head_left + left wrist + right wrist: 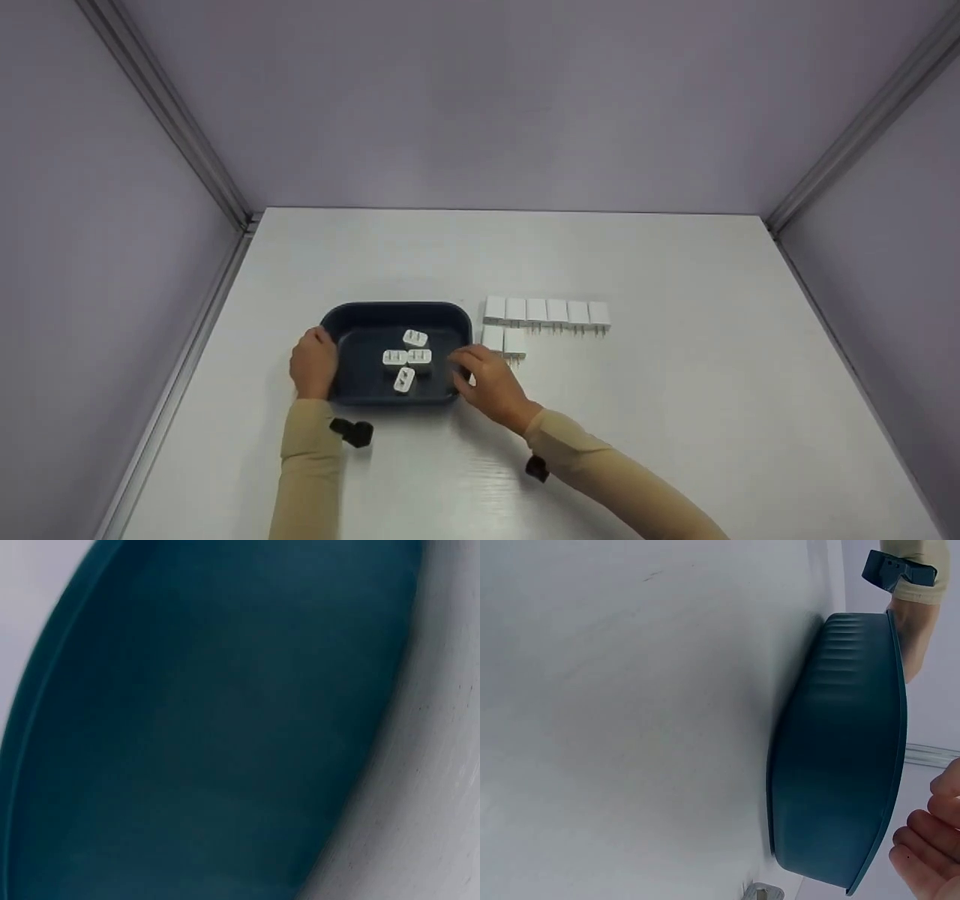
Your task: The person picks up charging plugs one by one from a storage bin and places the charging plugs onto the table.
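Observation:
A dark blue plastic tray [360, 341] stands on the white table, with several white plug adapters [418, 357] inside, prongs up. My left hand [313, 364] grips the tray's left rim, fingers curled at the edge. At the right rim my right hand [491, 382] hovers with loosely bent fingers and holds nothing. In the right wrist view those fingers [930, 836] show beside the tray wall [832, 757], with a gap between. The tray's outer side [217, 720] fills most of the left wrist view, where the left hand itself is out of sight.
Right of the tray, several white adapters [536, 310] lie side by side in a row, prongs toward me. Two more adapters [504, 340] sit just in front of its left end, close to my right hand. Grey walls [495, 105] enclose the table's back and sides.

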The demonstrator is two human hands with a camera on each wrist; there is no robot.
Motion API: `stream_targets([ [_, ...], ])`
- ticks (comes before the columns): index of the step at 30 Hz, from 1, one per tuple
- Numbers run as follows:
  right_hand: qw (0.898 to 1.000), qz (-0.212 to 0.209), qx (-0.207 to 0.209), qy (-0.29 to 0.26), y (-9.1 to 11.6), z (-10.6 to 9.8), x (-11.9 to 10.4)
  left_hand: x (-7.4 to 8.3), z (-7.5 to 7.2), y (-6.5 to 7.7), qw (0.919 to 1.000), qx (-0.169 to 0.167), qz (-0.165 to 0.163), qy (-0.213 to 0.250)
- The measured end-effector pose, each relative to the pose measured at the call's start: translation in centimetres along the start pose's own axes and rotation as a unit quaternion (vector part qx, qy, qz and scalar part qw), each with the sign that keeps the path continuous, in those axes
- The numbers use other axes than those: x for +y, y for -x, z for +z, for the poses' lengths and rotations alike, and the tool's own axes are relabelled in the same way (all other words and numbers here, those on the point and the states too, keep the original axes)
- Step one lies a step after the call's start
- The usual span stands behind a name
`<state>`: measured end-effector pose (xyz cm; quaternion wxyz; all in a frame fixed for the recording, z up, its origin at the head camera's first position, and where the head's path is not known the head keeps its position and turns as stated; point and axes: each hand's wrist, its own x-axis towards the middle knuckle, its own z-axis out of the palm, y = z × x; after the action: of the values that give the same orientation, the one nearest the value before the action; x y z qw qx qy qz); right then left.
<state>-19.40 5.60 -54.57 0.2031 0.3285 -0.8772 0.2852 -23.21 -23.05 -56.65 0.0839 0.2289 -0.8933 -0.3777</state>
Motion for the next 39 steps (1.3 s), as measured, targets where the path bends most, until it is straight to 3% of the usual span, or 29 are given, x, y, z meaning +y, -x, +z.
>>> stream_targets([
  [20, 0.998, 0.032, -0.041, -0.045, -1.4, 1.9, -1.4, -0.1, -0.3, 0.3, 0.9999, -0.016, -0.006, -0.003],
  [30, 0.991, 0.083, -0.097, -0.038, -2.6, 2.3, -1.9, 0.0, -0.2, 0.2, 1.0, -0.003, -0.004, -0.002],
  [39, 0.984, 0.124, -0.117, -0.043, -2.9, 3.4, -1.7, 0.1, -0.1, 0.3, 1.0, -0.006, -0.001, 0.001],
])
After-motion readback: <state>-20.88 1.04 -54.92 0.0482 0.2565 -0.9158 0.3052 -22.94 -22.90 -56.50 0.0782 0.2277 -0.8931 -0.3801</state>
